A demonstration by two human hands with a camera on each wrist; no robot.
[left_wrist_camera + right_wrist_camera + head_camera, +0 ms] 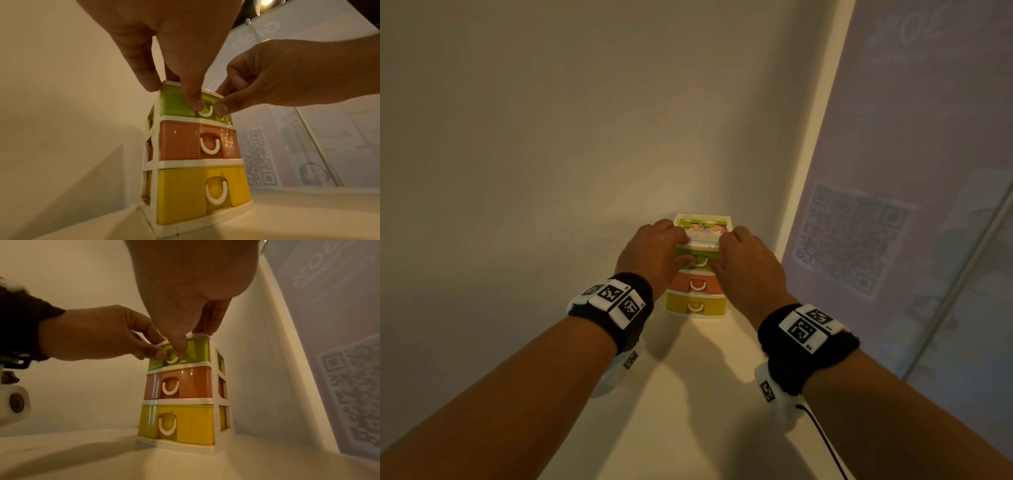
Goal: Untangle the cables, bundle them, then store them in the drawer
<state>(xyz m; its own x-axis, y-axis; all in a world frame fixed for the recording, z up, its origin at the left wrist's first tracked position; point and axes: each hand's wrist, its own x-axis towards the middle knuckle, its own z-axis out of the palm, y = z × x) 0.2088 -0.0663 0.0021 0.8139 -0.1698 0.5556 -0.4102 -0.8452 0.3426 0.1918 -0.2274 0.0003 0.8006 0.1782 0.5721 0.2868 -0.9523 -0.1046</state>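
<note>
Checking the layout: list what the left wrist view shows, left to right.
Plain wall → left hand → small drawer unit → right hand → QR code poster.

Shop corner — QR-code poster (849, 240)

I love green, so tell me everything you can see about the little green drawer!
The green drawer is the top one in a small white-framed tower, above an orange and a yellow drawer. It looks like shiny see-through plastic, with a white U-shaped handle in front. It sits pushed in. The left hand and right hand press thumbs beside the handle, fingers on the tower's top.
</note>
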